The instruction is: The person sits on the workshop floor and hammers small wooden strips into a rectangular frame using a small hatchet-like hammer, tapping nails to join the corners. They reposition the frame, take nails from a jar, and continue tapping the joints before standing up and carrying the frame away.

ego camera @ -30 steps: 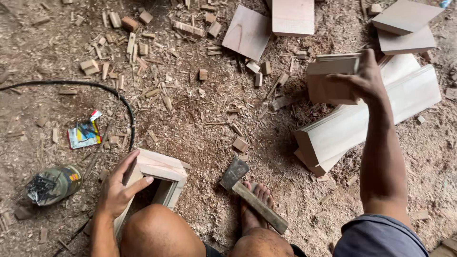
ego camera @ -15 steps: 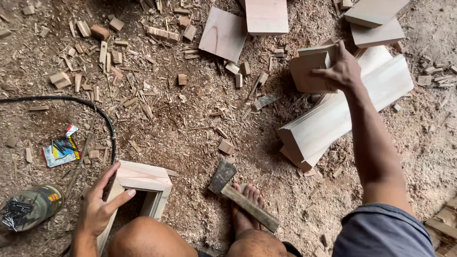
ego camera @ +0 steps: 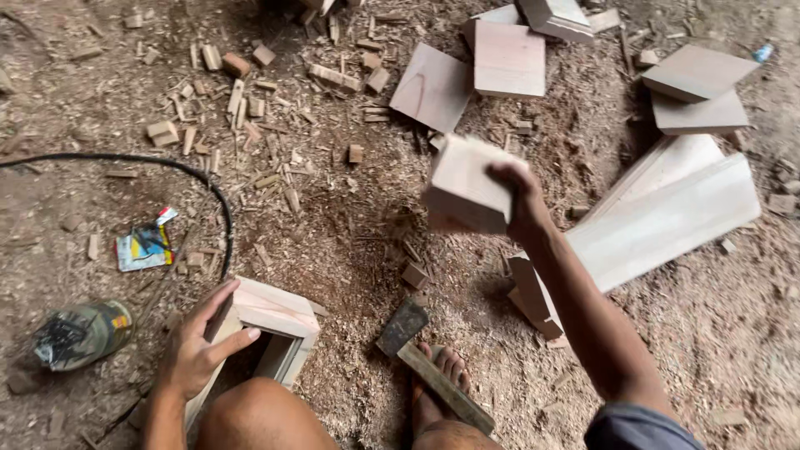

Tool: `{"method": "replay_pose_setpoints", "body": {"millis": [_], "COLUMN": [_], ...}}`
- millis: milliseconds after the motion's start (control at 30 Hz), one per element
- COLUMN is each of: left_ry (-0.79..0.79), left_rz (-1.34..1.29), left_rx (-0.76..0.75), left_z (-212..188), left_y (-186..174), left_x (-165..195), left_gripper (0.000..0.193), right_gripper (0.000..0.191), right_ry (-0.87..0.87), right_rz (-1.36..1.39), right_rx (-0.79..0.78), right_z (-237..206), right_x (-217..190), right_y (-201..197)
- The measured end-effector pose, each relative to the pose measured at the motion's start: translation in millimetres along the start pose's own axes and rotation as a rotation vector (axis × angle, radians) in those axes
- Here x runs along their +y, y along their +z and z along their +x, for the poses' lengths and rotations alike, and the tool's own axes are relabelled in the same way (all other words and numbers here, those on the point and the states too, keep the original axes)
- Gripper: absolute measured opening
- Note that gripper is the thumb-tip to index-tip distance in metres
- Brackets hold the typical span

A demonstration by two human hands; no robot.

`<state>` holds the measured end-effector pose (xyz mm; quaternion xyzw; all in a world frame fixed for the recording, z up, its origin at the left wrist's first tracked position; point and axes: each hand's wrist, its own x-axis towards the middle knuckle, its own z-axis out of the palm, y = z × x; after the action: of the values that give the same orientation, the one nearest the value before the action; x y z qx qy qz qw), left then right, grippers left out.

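While the sawdust-covered floor (ego camera: 350, 217) fills the frame, long pale boards (ego camera: 667, 221) are seen at right. At lower left an open wooden box frame (ego camera: 275, 312) is steadied by the left hand (ego camera: 196, 350). A wooden block (ego camera: 467, 185) is held aloft mid-frame, gripped by the right hand (ego camera: 521, 196). A hatchet (ego camera: 417, 346) lies by the foot (ego camera: 437, 387).

A small, flat, crumpled packet (ego camera: 145, 246) in blue, yellow and red lies on the dirt floor beside a squashed bottle with a yellow label (ego camera: 82, 333).
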<state>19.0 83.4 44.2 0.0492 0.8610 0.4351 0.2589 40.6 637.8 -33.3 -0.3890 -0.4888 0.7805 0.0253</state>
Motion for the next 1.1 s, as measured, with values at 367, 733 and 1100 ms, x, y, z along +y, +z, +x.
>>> {"method": "replay_pose_setpoints", "body": {"millis": [367, 733, 1100], "left_ry": [0.072, 0.380, 0.368], "left_rz": [0.123, 0.140, -0.308], "left_rx": [0.051, 0.216, -0.042], "left_z": [-6.3, -4.3, 1.3], "left_y": [7.6, 5.1, -24.8], "left_x": [9.2, -19.6, -55.6], "left_gripper": [0.088, 0.068, 0.073], "right_gripper": [0.077, 0.013, 0.015], "right_ry": [-0.480, -0.083, -0.294], "right_rz": [-0.084, -0.336, -1.046], "right_rx": [-0.222, -0.287, -0.628], "right_z": [127.8, -135.1, -165.4], "right_x": [-139.3, 170.6, 180.5], "right_y": [148.1, 105.4, 53.9]}}
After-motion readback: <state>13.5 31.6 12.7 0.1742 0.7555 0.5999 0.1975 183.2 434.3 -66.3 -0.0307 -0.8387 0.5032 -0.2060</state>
